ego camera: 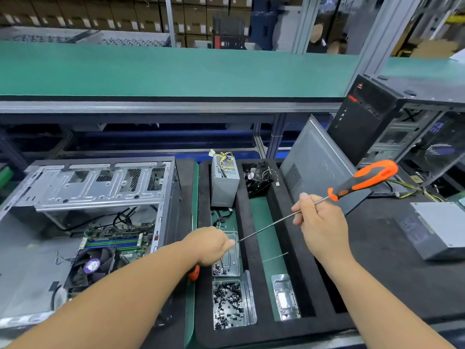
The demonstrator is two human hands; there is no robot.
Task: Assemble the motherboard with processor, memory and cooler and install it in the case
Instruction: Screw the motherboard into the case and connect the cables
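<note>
An open grey case (100,187) lies on its side at the left. Inside it sits the green motherboard (118,238) with memory sticks (113,243) and a black cooler fan (91,265). My right hand (319,222) grips the metal shaft of an orange-and-black screwdriver (362,181); its tip points down-left toward my left hand. My left hand (211,245) reaches over a clear screw box (230,260) with fingers pinched near the screwdriver tip; whether it holds a screw is hidden.
A second clear box of black screws (227,304) and an empty plastic tray (285,297) sit in a black foam organiser (254,333). A power supply (224,180), loose fan (259,178), leaning side panel (317,162), another tower (402,122) and a second power supply (440,227) stand right.
</note>
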